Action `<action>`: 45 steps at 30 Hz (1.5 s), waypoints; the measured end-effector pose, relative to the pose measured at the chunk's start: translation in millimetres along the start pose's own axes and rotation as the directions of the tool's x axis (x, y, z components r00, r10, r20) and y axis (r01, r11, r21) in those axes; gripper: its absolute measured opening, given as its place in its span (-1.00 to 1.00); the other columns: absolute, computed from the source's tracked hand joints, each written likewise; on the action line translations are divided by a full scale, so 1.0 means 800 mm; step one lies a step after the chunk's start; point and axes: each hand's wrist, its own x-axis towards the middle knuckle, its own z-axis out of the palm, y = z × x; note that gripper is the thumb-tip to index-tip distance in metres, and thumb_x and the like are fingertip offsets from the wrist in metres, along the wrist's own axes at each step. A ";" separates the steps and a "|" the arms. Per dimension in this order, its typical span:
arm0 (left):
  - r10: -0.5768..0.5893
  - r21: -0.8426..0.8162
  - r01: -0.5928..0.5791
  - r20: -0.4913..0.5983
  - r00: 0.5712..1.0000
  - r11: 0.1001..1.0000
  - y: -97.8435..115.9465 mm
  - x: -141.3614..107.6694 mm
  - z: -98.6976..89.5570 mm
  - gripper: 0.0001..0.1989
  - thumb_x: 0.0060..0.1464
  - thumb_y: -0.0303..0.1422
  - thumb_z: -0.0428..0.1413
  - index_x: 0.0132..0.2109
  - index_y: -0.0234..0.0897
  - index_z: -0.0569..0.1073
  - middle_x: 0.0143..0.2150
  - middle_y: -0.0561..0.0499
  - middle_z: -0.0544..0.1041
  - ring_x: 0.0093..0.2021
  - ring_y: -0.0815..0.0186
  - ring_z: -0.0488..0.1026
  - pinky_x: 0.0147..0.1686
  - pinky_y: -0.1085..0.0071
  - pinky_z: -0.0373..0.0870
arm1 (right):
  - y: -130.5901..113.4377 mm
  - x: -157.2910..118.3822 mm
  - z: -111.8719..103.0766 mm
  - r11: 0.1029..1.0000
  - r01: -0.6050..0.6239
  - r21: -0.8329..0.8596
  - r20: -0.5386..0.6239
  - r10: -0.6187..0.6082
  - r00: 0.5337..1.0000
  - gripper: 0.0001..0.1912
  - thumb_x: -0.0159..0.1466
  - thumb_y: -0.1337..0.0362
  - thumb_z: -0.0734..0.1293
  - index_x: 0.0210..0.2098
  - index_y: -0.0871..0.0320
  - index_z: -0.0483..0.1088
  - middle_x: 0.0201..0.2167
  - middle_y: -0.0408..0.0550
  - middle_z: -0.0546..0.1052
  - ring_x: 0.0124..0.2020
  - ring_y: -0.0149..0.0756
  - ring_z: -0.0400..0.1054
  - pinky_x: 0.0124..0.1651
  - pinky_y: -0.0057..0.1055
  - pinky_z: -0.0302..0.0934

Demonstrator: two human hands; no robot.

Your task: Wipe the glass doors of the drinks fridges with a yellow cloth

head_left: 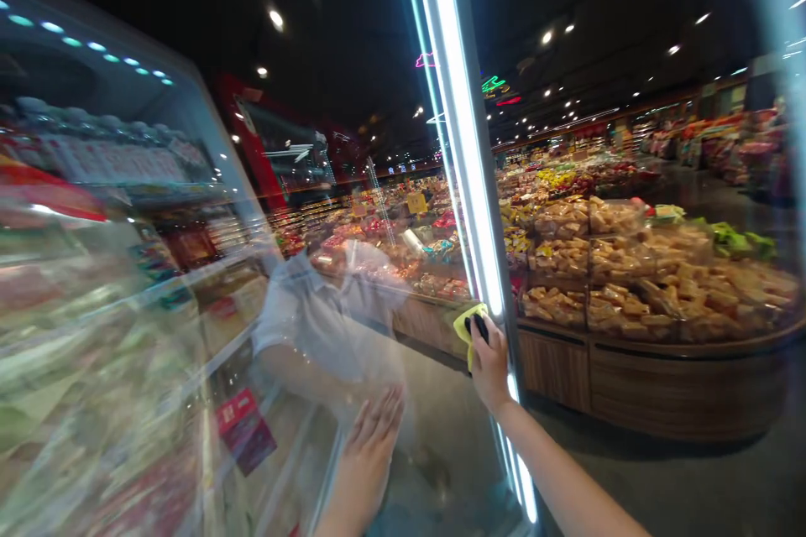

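A glass door (434, 411) with a bright light strip (463, 101) along its edge stands in front of me. My right hand (489, 361) is closed around a black handle or tool (477, 327) with a yellow-green cloth (464, 325) around it, at the glass beside the light strip. Lower and further left, my left hand (371, 445) lies with its fingers stretched out against the glass, holding nothing. A pale reflection of a person in a light shirt shows in the glass.
Blurred refrigerated shelves (239, 344) with packaged goods fill the left side, among them a red box (245, 430). On the right stands a curved wooden display counter (680, 386) heaped with wrapped goods (630, 260). A grey floor (630, 470) runs in front of it.
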 end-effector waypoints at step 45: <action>-0.476 -0.215 0.441 -0.152 0.866 0.871 0.029 -0.074 -0.079 -0.29 0.31 -0.57 -0.09 0.54 -0.23 -0.03 0.52 -0.16 0.17 0.54 0.15 0.00 0.40 0.02 0.27 | -0.199 -0.068 0.007 0.849 0.090 0.520 0.182 -0.213 0.960 -0.53 0.39 0.28 0.26 0.25 -0.04 0.46 0.20 0.17 0.43 0.23 0.00 0.33 0.22 0.05 0.26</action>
